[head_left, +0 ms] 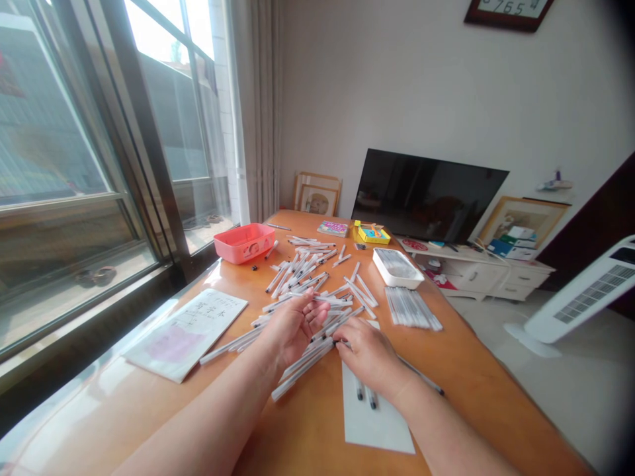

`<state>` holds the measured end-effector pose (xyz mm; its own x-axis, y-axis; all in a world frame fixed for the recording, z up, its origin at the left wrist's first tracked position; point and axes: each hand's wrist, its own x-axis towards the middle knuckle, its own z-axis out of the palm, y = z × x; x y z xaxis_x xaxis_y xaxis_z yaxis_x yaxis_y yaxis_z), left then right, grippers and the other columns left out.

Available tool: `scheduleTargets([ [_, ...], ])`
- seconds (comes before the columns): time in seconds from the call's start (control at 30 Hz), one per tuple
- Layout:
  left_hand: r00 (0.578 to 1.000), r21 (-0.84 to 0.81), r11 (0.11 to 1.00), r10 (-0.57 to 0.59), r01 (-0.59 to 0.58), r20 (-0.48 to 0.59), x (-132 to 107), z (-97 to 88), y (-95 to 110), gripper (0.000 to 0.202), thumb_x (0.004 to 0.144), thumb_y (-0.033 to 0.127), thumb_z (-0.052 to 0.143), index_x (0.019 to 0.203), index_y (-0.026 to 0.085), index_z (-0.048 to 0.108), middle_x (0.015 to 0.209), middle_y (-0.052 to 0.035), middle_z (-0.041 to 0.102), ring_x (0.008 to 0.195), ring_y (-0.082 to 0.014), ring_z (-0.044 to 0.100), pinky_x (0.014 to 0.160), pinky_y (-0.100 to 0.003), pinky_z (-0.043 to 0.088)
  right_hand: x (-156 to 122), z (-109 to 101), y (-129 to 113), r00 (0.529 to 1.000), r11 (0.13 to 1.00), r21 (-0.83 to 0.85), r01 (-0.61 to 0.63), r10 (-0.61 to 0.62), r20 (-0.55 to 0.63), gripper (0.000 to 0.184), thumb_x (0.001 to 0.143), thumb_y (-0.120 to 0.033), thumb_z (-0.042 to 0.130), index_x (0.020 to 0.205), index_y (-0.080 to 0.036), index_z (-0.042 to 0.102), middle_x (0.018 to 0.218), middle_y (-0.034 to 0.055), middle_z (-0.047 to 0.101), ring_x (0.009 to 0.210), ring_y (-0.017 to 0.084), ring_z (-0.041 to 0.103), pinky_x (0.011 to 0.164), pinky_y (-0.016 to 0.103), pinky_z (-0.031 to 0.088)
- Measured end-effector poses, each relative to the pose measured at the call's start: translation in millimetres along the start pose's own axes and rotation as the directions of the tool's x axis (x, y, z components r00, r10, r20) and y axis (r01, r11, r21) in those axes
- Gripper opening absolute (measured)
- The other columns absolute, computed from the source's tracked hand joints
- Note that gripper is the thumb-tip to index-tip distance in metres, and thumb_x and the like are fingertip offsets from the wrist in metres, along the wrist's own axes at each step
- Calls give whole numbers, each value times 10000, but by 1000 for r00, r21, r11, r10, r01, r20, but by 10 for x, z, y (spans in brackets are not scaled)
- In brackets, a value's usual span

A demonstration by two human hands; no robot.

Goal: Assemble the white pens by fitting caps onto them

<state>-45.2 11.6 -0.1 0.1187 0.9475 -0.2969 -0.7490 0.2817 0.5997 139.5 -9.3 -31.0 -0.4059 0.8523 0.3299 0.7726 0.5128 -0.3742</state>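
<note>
Many white pens [302, 274] lie scattered over the orange table [466, 370]. My left hand [292, 324] hovers over the pile, palm turned up, fingers curled loosely, with a pen across the fingertips. My right hand [364, 354] rests palm down on the pens at the near edge of the pile, fingers bent over them. Under its wrist lies a white sheet [377, 423] with two pens [366, 395] on it. A neat row of pens [411, 307] lies to the right.
A pink tray [244, 242] stands at the far left, a white rectangular box [397, 266] at the far right, a printed paper [188, 330] near the window. Books and a yellow box [372, 233] sit at the far end. A TV [426, 195] and white fan [580, 297] stand beyond.
</note>
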Motion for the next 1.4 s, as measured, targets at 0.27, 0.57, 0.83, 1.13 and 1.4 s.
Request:
scheduleTargets([
  [0.27, 1000, 6, 1000, 4, -4, 3, -40, 38, 20, 85, 881, 158, 663, 940, 114, 620, 807, -87, 701, 725, -156, 737, 644, -211, 621, 26, -85, -1, 965, 772, 615, -159, 253, -68, 34, 829, -230, 627, 855, -210, 637, 736, -1, 629, 678, 165, 582, 657, 299, 471],
  [0.57, 1000, 40, 999, 8, -8, 11, -106, 102, 24, 107, 908, 202, 642, 928, 98, 627, 823, -107, 703, 753, -158, 736, 666, -213, 624, -12, -265, -41, 913, 351, 915, -196, 406, 40, 270, 817, -394, 742, 938, -184, 622, 898, 47, 713, 809, 171, 668, 773, 311, 512],
  [0.83, 999, 64, 998, 21, -23, 39, -119, 115, -19, 87, 893, 162, 650, 956, 106, 631, 812, -98, 705, 734, -164, 737, 659, -222, 625, -15, -260, -69, 909, 398, 909, -120, 413, -61, 299, 820, -443, 741, 936, -193, 626, 868, 40, 716, 766, 172, 674, 738, 316, 526],
  [1.13, 997, 76, 997, 29, -34, 69, -128, 108, -44, 118, 880, 174, 674, 973, 115, 634, 821, -92, 705, 733, -167, 738, 656, -224, 625, -32, -274, -110, 917, 415, 903, -111, 392, -67, 292, 825, -448, 738, 933, -202, 625, 856, 33, 715, 754, 171, 665, 723, 311, 519],
  [1.4, 995, 97, 994, 34, -43, 93, -119, 94, -57, 118, 873, 165, 677, 969, 111, 637, 813, -95, 705, 751, -169, 737, 678, -222, 619, -30, -275, -102, 918, 427, 897, -116, 390, -67, 301, 831, -452, 731, 942, -195, 622, 870, 45, 714, 756, 174, 663, 717, 315, 518],
])
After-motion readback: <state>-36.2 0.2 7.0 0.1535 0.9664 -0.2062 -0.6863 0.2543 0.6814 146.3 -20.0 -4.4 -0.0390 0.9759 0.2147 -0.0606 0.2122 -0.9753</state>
